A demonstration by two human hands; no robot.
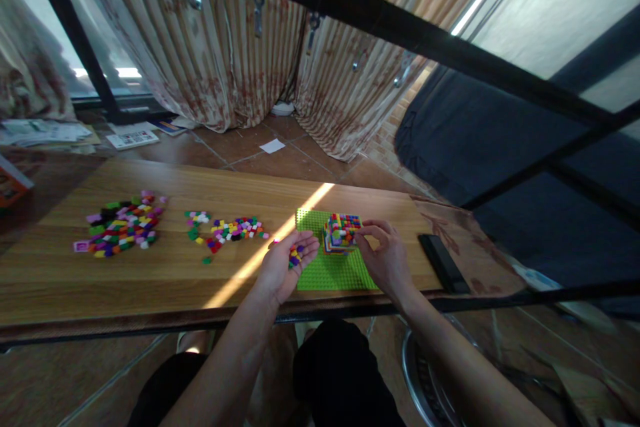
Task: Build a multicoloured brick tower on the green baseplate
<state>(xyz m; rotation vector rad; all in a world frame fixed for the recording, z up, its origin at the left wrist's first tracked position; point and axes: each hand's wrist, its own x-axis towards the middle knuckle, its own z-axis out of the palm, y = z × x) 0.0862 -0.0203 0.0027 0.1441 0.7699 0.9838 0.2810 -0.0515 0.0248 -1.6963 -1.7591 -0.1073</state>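
My left hand (pixel 278 268) is palm up and cupped beside the left edge of a green studded baseplate (pixel 327 275), holding several small coloured toy bricks (pixel 295 255). On the baseplate stands a block-shaped build of multicoloured bricks (pixel 341 233). At its upper right side is my right hand (pixel 387 257), thumb and forefinger brought together against the build. Whatever sits between those fingertips, if anything, is too small to make out.
Left of the baseplate, a small pile of loose bricks (pixel 235 229) lies on the wooden table (pixel 165 287); a larger pile (pixel 125 227) lies farther left. A black oblong object (pixel 443 263) is at the right end. Dark metal bars (pixel 380 10) cross above.
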